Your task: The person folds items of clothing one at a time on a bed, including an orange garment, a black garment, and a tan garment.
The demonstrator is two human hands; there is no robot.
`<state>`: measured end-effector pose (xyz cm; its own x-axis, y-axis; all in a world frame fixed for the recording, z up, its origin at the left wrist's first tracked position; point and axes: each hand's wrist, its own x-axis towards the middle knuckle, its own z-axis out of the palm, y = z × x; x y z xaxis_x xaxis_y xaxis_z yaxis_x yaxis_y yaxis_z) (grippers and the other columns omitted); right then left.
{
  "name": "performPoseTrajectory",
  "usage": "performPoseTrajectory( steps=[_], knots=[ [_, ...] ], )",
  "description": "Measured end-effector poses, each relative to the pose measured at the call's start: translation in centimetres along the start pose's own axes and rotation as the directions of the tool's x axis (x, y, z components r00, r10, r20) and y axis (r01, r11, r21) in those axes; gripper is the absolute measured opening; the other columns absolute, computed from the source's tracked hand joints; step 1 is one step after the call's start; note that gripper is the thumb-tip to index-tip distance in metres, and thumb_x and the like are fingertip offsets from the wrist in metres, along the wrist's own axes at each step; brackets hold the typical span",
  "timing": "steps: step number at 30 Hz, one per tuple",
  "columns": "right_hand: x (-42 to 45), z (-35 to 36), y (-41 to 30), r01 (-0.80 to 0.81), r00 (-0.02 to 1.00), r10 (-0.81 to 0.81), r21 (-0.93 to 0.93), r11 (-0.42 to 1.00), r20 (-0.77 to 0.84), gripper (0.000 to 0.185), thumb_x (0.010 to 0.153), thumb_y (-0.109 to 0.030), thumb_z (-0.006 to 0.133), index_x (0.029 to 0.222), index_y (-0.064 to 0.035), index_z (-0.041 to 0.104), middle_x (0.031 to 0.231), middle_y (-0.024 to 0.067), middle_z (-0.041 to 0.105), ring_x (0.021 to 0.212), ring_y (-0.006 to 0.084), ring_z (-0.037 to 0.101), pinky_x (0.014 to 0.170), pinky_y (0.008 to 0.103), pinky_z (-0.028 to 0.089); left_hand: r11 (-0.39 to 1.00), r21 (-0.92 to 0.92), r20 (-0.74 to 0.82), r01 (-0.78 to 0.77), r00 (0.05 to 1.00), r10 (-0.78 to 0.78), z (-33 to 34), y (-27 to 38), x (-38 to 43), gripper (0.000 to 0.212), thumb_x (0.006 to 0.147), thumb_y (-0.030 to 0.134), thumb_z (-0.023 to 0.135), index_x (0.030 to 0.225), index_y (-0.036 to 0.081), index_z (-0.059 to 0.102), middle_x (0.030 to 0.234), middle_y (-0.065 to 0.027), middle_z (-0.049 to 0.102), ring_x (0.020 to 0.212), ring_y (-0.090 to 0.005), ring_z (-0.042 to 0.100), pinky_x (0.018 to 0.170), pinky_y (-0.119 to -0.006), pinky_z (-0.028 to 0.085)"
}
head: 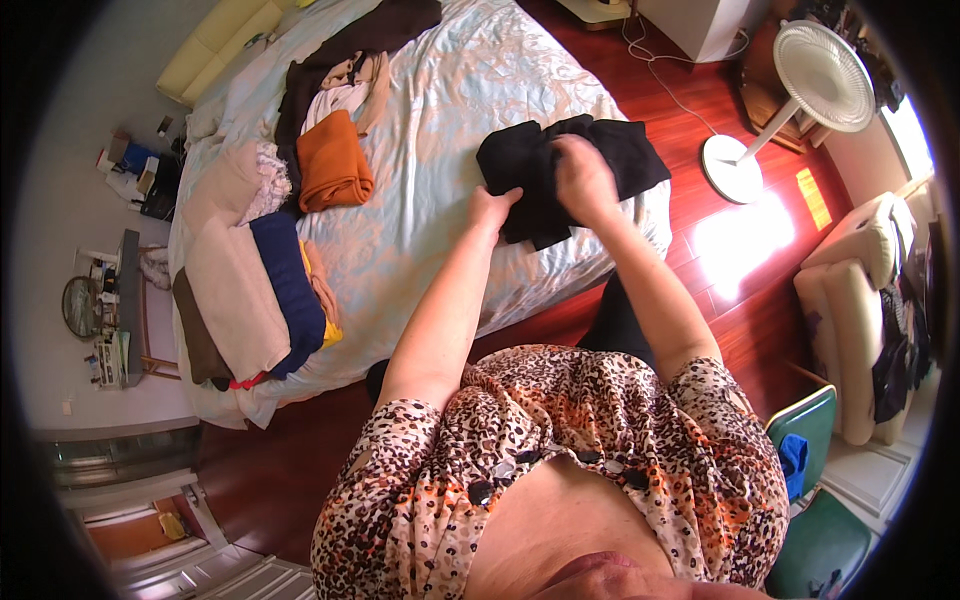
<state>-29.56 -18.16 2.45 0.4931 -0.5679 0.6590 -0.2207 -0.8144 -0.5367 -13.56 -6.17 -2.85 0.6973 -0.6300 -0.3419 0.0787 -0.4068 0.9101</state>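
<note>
A black garment (536, 172) lies bunched and partly folded near the front right corner of the bed (435, 172). My left hand (491, 208) is at its near left edge, thumb on top of the cloth; the fingers are mostly hidden. Over the middle of the garment is my right hand (585, 176), slightly blurred, with its fingertips against the dark fabric. Whether those fingers pinch the cloth is not clear. To the left on the bedspread sits a folded orange cloth (334, 161).
Folded clothes, among them a beige one (236, 300) and a navy one (285, 289), are stacked at the bed's left edge. Dark brown cloth (367, 37) stretches along the far side. A white pedestal fan (821, 75), a cream sofa (840, 322) and a green chair (806, 427) stand at right.
</note>
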Motion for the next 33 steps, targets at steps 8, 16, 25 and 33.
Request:
performPoseTrajectory(
  steps=[8,16,25,33],
  knots=[
    [-1.9,7.2,1.9,-0.031,0.882,0.141,-0.244,0.969,0.449,0.053,0.101,-0.043,0.045,0.148,-0.0189,0.046,0.158,0.0050,0.037,0.148,0.0264,0.028,0.119,0.0575,0.018,0.992,0.120,-0.008,0.034,0.999,-0.033,1.6,2.4,-1.0,0.042,0.078,0.019,0.069,0.108,-0.010,0.066,0.103,-0.0202,0.071,0.089,-0.0280,0.069,0.076,-0.041,0.055],
    [-2.6,6.0,2.3,-0.003,0.911,0.128,-0.305,0.952,0.391,0.061,0.098,-0.052,0.047,0.149,-0.0187,0.044,0.157,0.0131,0.037,0.146,0.0317,0.032,0.118,0.0542,0.020,0.994,-0.103,-0.012,-0.033,0.999,0.032,-0.8,0.6,-1.0,0.043,0.075,0.017,0.070,0.105,-0.012,0.061,0.095,-0.0182,0.068,0.082,-0.0259,0.067,0.073,-0.038,0.055],
    [-4.9,15.4,-8.0,-0.193,0.932,0.113,0.209,0.959,0.344,0.057,0.101,-0.037,0.045,0.151,-0.0100,0.038,0.156,0.0211,0.033,0.145,0.0371,0.032,0.118,0.0511,0.025,0.979,0.110,-0.153,-0.169,0.971,0.185,-12.4,4.4,-7.1,0.046,0.073,0.012,0.066,0.114,-0.006,0.059,0.104,-0.0171,0.069,0.091,-0.0254,0.067,0.081,-0.036,0.055],
    [-1.3,12.5,-7.8,-0.797,0.331,0.137,0.355,-0.489,0.934,0.060,0.102,-0.056,0.041,0.134,-0.0072,0.056,0.128,0.0118,0.064,0.117,0.0249,0.061,0.104,0.0390,0.046,0.691,0.667,-0.010,-0.279,0.924,0.383,-8.1,9.8,-6.4,0.044,0.078,0.025,0.066,0.109,-0.006,0.061,0.104,-0.0298,0.068,0.100,-0.0425,0.067,0.088,-0.046,0.053]
  ],
)
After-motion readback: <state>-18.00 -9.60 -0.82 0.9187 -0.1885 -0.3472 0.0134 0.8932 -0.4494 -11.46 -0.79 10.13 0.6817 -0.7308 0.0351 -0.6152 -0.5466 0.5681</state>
